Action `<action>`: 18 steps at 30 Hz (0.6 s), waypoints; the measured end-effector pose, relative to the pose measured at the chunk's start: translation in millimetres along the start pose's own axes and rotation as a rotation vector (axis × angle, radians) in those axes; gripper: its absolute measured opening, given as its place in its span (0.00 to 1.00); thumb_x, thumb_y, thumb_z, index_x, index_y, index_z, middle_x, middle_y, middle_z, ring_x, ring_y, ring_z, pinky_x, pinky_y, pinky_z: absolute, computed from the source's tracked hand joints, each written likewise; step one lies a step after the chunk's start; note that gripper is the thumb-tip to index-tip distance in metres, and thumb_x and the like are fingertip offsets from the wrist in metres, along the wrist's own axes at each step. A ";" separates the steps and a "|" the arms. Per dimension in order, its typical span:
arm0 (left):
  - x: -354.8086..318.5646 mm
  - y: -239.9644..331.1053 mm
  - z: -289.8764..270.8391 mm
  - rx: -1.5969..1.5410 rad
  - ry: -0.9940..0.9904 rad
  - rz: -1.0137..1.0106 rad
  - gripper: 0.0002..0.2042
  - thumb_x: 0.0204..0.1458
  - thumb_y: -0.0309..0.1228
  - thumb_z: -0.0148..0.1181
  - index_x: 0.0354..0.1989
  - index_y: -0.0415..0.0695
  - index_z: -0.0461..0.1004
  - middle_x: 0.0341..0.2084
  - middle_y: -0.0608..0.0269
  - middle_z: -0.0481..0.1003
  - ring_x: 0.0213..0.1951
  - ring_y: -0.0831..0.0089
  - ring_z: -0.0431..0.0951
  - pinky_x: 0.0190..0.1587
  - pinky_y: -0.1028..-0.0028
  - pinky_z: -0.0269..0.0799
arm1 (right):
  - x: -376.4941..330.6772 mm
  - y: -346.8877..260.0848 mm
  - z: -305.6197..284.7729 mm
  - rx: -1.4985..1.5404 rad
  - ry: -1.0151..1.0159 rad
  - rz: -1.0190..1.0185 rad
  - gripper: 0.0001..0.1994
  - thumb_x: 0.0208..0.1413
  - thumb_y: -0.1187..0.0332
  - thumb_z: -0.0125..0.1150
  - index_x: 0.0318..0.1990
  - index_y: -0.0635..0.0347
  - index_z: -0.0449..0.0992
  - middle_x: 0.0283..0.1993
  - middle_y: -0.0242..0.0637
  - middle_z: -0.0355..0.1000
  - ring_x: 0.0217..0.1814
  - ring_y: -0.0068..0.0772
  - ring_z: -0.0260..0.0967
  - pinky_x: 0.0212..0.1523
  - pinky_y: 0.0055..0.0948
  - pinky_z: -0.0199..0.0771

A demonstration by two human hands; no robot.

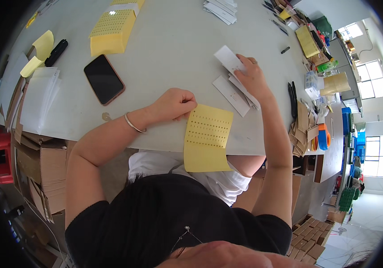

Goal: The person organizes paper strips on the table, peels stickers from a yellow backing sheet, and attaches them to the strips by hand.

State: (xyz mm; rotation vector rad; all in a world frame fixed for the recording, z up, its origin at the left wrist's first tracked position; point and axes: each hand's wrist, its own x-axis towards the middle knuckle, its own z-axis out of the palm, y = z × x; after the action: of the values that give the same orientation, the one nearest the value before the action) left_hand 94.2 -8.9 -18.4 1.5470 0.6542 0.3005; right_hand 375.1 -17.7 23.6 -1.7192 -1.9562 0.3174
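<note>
My left hand (176, 105) is closed, pinching the upper left corner of a yellow sheet (207, 158) with rows of small dark marks. The sheet's lower part hangs past the table's near edge, over my lap. To the right, my right hand (253, 80) has its fingers and thumb around a white paper strip (229, 59). Beneath and beside that hand lie more white strips (231, 95), loosely overlapping on the table. My right palm hides part of them.
A banded stack of yellow sheets (106, 42) lies at the back left, near a dark phone (104, 80). White paper piles (39, 96) and a black cutter (56, 52) sit at left. More white strips (220, 10) lie at the back; black scissors (293, 100) lie at right.
</note>
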 end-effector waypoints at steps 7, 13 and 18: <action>-2.7 -0.6 -3.8 0.012 -0.005 -0.001 0.10 0.55 0.32 0.51 0.25 0.40 0.72 0.16 0.69 0.71 0.14 0.85 0.66 0.16 0.82 0.62 | -41.3 20.9 -3.2 -0.270 -0.061 0.210 0.37 0.46 0.59 0.66 0.64 0.59 0.60 0.63 0.50 0.59 0.64 0.55 0.55 0.61 0.46 0.56; -2.0 1.3 -2.2 0.006 0.000 -0.015 0.10 0.53 0.31 0.52 0.24 0.39 0.72 0.16 0.69 0.71 0.14 0.85 0.67 0.17 0.81 0.62 | -65.4 2.0 20.2 -0.496 -0.074 0.093 0.41 0.47 0.45 0.62 0.67 0.48 0.55 0.70 0.50 0.50 0.72 0.57 0.43 0.63 0.57 0.45; -5.4 0.8 -3.1 -0.012 -0.004 -0.008 0.10 0.53 0.32 0.52 0.25 0.39 0.73 0.16 0.69 0.71 0.14 0.84 0.67 0.17 0.81 0.63 | -61.4 33.2 10.6 -0.496 -0.051 0.108 0.34 0.54 0.48 0.57 0.67 0.47 0.56 0.69 0.51 0.52 0.71 0.57 0.46 0.63 0.55 0.47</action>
State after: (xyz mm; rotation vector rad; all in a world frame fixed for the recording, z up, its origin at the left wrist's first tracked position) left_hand 88.3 -9.4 -16.2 1.5328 0.6543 0.2943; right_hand 401.9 -70.2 -15.3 -2.1429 -2.1053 -0.1021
